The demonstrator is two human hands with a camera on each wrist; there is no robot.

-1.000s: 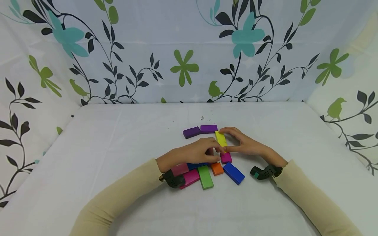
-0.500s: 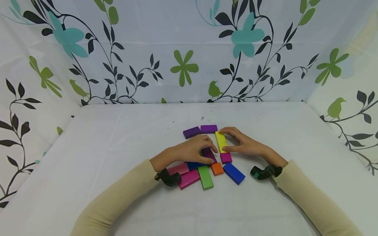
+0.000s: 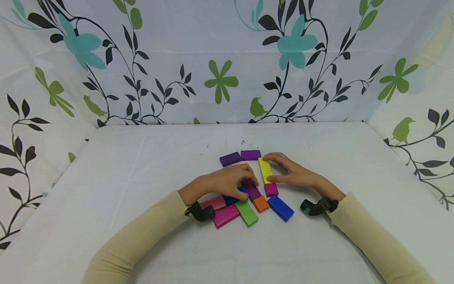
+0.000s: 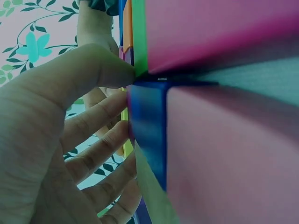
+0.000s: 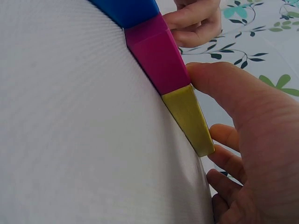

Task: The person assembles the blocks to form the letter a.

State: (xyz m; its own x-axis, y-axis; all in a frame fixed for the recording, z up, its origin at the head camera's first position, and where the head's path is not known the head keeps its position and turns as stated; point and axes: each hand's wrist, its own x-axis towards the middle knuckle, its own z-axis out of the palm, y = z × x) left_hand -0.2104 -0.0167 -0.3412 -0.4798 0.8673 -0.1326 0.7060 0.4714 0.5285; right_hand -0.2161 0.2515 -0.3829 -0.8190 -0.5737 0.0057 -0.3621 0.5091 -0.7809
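Observation:
My left hand (image 3: 227, 178) arches over a cluster of coloured wooden blocks. Its thumb tip touches the inner end of the green block (image 3: 247, 214), while the fingertips lie along the far side of a dark purple block (image 3: 252, 190). A dark blue block (image 4: 148, 126) sits partly under that hand. The purple block's near end meets a small orange block (image 3: 261, 204). With thumb and forefinger at opposite ends, my right hand (image 3: 296, 173) holds the yellow block (image 3: 265, 170) on the table. A magenta block (image 3: 271, 189) abuts the yellow one.
Two purple blocks, one tilted (image 3: 230, 159) and one straight (image 3: 250, 155), lie beyond the hands. A bright blue block (image 3: 281, 208) is at the near right; pink (image 3: 214, 202) and deep pink (image 3: 226, 215) blocks lie beside the left wrist. Patterned cloth (image 3: 220, 79) encloses the white table (image 3: 170, 236).
The left hand has shifted left, its thumb moving from the dark purple block to the green one. The green and orange blocks have turned slightly. The right hand stays on the yellow block.

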